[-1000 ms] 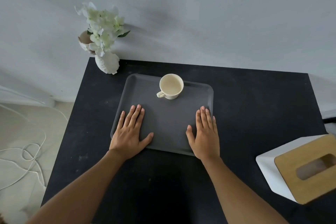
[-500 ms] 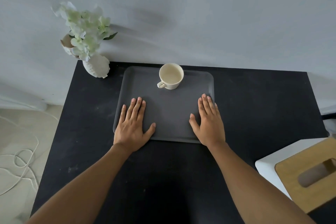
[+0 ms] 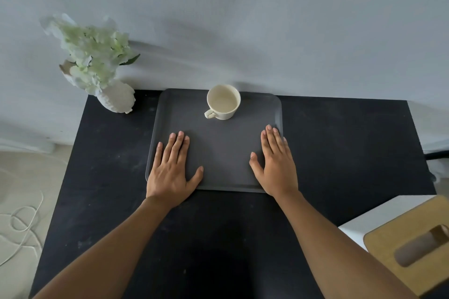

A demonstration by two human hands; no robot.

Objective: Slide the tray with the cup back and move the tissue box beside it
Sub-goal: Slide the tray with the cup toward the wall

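Pushed back, the grey tray (image 3: 218, 153) with its cup (image 3: 223, 101) reaches the table's (image 3: 340, 141) far edge; left hand (image 3: 171, 170) and right hand (image 3: 275, 165) lie flat on it, fingers spread, gripping nothing.

At twelve o'clock the dark grey rectangular tray (image 3: 218, 153) meets the pale grey wall (image 3: 243, 19). The black tabletop (image 3: 340, 148) lies bare at three o'clock; a white ribbed vase of flowers (image 3: 116, 97) stands at ten o'clock.

cup (image 3: 223, 102) on tray (image 3: 218, 153), vase (image 3: 116, 97) left, tissue box (image 3: 403, 243) right
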